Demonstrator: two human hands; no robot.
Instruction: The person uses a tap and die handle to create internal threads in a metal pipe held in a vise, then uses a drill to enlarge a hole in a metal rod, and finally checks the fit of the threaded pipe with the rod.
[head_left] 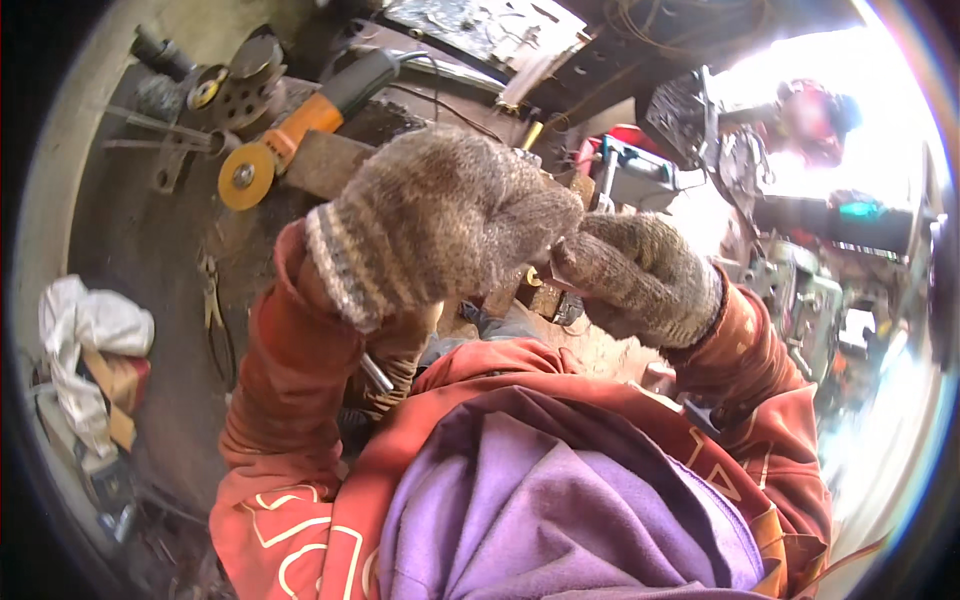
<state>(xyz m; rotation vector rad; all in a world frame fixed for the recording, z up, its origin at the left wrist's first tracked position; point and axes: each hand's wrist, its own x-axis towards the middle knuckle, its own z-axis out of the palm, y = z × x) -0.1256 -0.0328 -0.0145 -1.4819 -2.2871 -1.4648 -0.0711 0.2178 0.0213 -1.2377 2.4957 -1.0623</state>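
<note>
Wearing gloves (345, 262), left hand (450, 215) curled beside curled right hand (645, 275), grip unclear, grinder (305, 118) beyond

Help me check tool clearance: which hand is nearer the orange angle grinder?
Left. The left hand is right of the angle grinder and lower in view; the right hand is farther right, past the left.

Pinched in the right hand (645, 275), close by the left hand (450, 215): a small, slim piece (565, 286), mostly covered. Shows only a short reddish-brown edge on the near side of the grip, slanting nearer toward the right. Sits raised near the middle of the scene, full shape too hidden to tell.
</note>
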